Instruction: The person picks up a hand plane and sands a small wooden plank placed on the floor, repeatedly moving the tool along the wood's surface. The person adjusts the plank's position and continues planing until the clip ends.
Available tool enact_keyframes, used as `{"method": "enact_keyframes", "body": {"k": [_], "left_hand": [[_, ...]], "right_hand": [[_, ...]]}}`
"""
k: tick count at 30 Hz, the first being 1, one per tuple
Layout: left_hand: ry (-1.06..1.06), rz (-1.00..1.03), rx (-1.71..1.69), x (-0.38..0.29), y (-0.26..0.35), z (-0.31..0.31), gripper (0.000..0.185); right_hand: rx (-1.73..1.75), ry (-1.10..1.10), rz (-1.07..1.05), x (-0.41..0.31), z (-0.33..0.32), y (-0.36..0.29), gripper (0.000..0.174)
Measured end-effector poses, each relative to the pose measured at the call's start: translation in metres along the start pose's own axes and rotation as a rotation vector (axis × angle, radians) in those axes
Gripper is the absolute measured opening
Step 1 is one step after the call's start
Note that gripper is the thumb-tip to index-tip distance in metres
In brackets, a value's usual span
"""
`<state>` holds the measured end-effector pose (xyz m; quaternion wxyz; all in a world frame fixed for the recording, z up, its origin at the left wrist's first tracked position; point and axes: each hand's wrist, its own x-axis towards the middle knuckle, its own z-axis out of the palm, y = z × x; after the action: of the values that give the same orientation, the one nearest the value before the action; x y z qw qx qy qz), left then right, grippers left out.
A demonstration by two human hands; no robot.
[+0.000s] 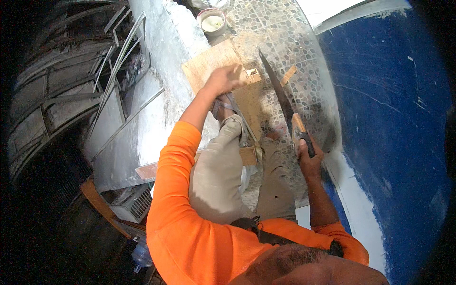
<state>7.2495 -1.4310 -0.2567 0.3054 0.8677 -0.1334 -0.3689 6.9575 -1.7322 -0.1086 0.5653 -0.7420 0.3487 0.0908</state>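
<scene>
A hand saw is in my right hand, gripped by its wood and black handle, the blade pointing up and away from me. The blade stands apart from the wooden board, to the right of it. My left hand is over the board's near right part, its fingers bent; whether they press on the wood cannot be told. A small notched wooden piece lies at the board's right corner. Just below the board is my foot in a strapped sandal.
Sawdust and a wood offcut lie on the pebble-patterned floor. A bucket with pale contents stands beyond the board. The blue wall is at right; thin metal strips lean at left.
</scene>
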Motion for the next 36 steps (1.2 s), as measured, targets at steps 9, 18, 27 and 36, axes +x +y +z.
{"method": "enact_keyframes", "body": {"k": [9, 18, 27, 36], "left_hand": [[0.474, -0.671, -0.109, -0.025, -0.122, 0.000, 0.151], [0.500, -0.461, -0.329, -0.063, -0.175, 0.031, 0.145], [0.351, -0.650, -0.381, -0.068, -0.160, 0.023, 0.144], [0.538, -0.533, -0.420, -0.084, -0.169, 0.054, 0.137]], "right_hand": [[-0.082, -0.059, -0.198, -0.002, 0.041, -0.045, 0.048], [-0.184, -0.262, -0.127, -0.045, 0.020, -0.055, 0.053], [-0.498, -0.279, 0.018, 0.110, 0.146, -0.023, 0.056], [-0.396, -0.167, 0.048, 0.053, 0.070, 0.060, 0.054]]}}
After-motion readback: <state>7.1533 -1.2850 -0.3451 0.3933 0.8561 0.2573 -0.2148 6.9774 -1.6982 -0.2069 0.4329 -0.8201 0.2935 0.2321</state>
